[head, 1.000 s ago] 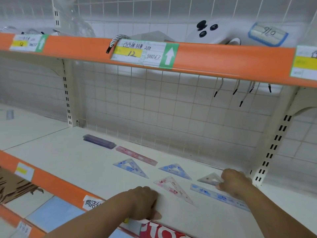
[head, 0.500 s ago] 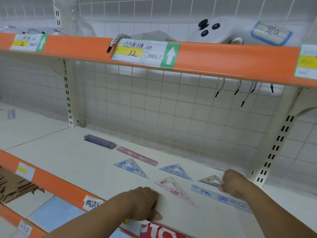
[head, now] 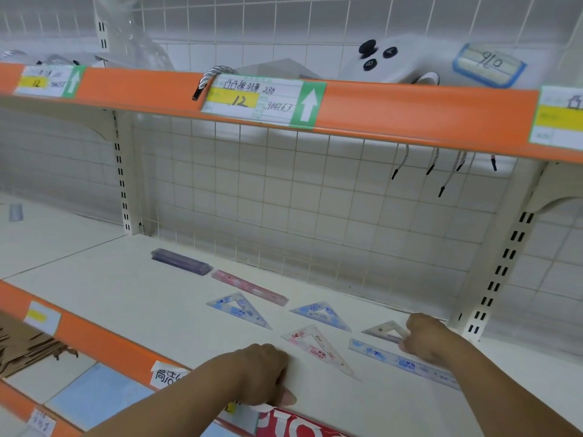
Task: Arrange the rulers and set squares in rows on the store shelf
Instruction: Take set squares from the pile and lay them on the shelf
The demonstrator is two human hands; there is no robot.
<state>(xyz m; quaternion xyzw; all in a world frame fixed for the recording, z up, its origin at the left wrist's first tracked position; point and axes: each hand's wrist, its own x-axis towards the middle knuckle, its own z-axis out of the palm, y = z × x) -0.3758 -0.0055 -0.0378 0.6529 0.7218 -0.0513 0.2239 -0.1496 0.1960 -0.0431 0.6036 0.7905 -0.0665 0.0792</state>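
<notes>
Rulers and set squares lie flat on the cream shelf (head: 132, 298). At the back are a purple ruler pack (head: 181, 262) and a pink ruler (head: 249, 287). In front of them lie two blue set squares (head: 239, 309) (head: 320, 315), a pink set square (head: 318, 348), a pale set square (head: 383, 331) and a blue ruler (head: 403, 364). My right hand (head: 426, 339) pinches the right corner of the pale set square, just above the blue ruler. My left hand (head: 265, 373) grips the shelf's front edge, thumb on top.
An orange shelf rail with price labels (head: 262, 100) runs overhead, with a white game controller (head: 394, 59) on the upper shelf. Wire grid backs the shelf. A slotted upright (head: 501, 272) stands just right of my right hand. Cardboard (head: 25, 348) lies on the shelf below.
</notes>
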